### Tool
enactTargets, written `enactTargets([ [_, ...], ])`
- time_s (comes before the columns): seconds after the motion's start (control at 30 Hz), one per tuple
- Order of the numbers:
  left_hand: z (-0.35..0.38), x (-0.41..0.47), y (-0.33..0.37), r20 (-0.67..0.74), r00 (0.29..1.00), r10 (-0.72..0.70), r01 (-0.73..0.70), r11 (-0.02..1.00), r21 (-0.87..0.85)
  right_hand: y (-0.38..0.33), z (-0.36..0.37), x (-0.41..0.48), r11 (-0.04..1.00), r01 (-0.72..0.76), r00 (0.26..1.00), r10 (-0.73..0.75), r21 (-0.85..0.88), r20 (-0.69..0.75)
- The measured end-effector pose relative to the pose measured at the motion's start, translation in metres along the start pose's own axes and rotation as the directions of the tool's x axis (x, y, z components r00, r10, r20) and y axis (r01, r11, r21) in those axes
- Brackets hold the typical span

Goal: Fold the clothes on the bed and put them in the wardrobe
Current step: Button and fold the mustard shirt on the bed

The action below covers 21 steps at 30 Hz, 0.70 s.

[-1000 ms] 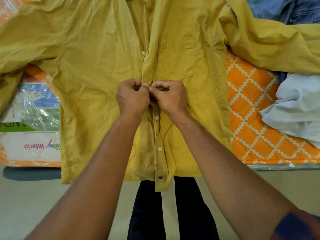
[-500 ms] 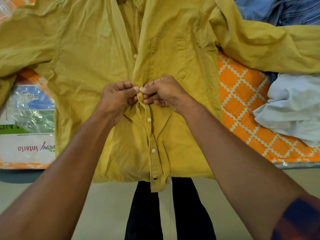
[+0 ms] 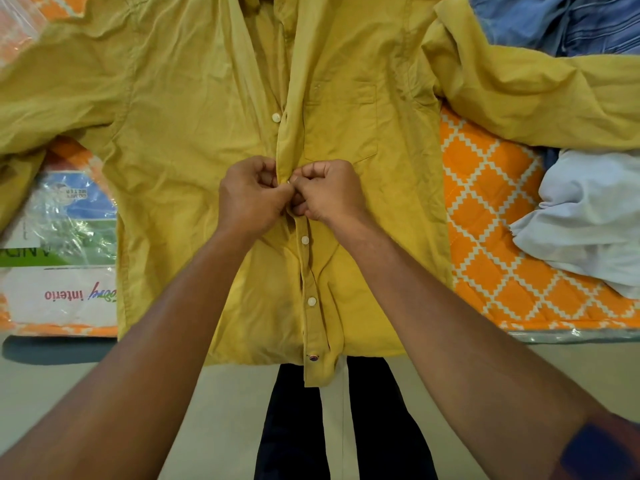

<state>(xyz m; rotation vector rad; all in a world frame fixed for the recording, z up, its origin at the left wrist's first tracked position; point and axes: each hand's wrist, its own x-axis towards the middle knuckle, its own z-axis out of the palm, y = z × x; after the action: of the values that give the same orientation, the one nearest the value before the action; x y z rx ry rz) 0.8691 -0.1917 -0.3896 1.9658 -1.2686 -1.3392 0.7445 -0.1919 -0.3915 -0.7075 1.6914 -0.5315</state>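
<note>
A: Where is the yellow shirt, and what are the hands doing?

B: It lies front-up across the bed, with its hem hanging over the edge well below the chest pocket. The left hand and right hand meet just below that pocket. Both have their fingers curled and pinch the front placket between them at a button. The fingers hide the button, so I cannot tell if it is through its hole.

A: What could go wrong from here?

B: The main risk, I judge, is a mismatch. The open button beside the pocket, on its placket side, sits at a slack, gaping edge. That panel could slide so the button meets the wrong hole, leaving the front skewed for folding. Pulling hard to close the gap may also bunch the cloth below the pocket, where creases already run. The sleeve spread beyond the pocket's far side lies against the denim and near the pale garment, and dragging the shirt could pull those along.

A: And compared with half a second ago?

B: The hands stay at the same spot under the pocket. The same two white buttons are closed beneath them, so no further button is done. The fingers were stretched tip to tip then, and now they are bunched tighter into the placket
</note>
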Motion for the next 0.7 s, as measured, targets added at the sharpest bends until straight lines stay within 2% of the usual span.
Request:
enactTargets([
  [0.1, -0.002, 0.002, 0.006, 0.043, 0.996, 0.081, -0.087, 0.983, 0.164, 0.004, -0.004, -0.004, 0.997, 0.078, 0.987, -0.080, -0.023, -0.136],
  [0.17, -0.011, 0.007, 0.013, 0.051, 0.990, 0.133, -0.140, 0.975, 0.175, 0.000, -0.011, -0.005, 0.979, 0.190, 0.944, -0.203, -0.075, -0.261],
  [0.27, -0.029, 0.019, 0.029, 0.047, 0.972, 0.232, -0.236, 0.957, 0.168, -0.025, -0.018, -0.002, 0.930, 0.349, 0.874, -0.366, -0.113, -0.319],
  [0.37, -0.039, 0.040, 0.037, -0.016, 0.967, 0.253, -0.245, 0.947, 0.206, -0.054, -0.015, 0.011, 0.847, 0.452, 0.823, -0.517, -0.280, -0.235],
  [0.43, -0.041, 0.055, 0.042, -0.027, 0.964, 0.263, -0.250, 0.940, 0.231, -0.069, -0.008, 0.024, 0.735, 0.467, 0.809, -0.580, -0.493, -0.099],
  [0.53, -0.035, 0.071, 0.044, 0.091, 0.954, 0.286, -0.300, 0.898, 0.323, -0.078, -0.005, 0.037, 0.565, 0.379, 0.849, -0.527, -0.733, 0.034],
  [0.63, -0.027, 0.079, 0.043, 0.080, 0.960, 0.270, -0.281, 0.904, 0.324, -0.074, -0.010, 0.039, 0.508, 0.293, 0.881, -0.473, -0.810, 0.022],
  [0.7, -0.022, 0.080, 0.042, 0.055, 0.962, 0.268, -0.271, 0.912, 0.309, -0.070, -0.015, 0.037, 0.520, 0.266, 0.884, -0.468, -0.812, -0.009],
])
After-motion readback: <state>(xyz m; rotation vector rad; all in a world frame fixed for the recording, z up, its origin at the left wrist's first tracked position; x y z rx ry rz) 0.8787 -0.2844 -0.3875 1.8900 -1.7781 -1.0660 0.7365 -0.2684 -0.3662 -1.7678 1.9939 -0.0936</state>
